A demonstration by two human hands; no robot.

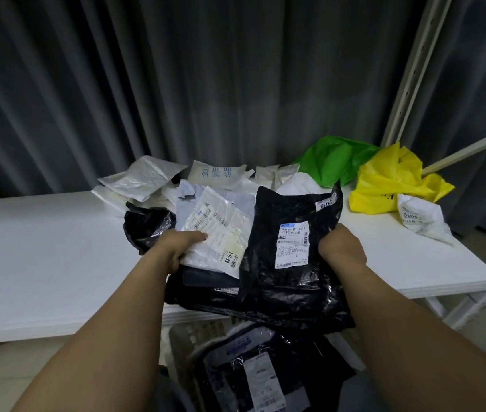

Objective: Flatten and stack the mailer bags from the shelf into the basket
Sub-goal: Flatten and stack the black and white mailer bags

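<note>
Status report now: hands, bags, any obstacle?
Left hand grips white mailer; right hand grips black mailer. Below, basket already holds bags. Path down looks open.

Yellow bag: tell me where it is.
In the head view, the yellow bag lies at the right rear of the white shelf, beside the green bag.

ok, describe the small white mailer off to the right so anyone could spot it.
On the white shelf, look to its right end, away from the central pile. In front of the yellow bag lies a crumpled white mailer; unlike the other white ones, it sits outside the pile.
</note>
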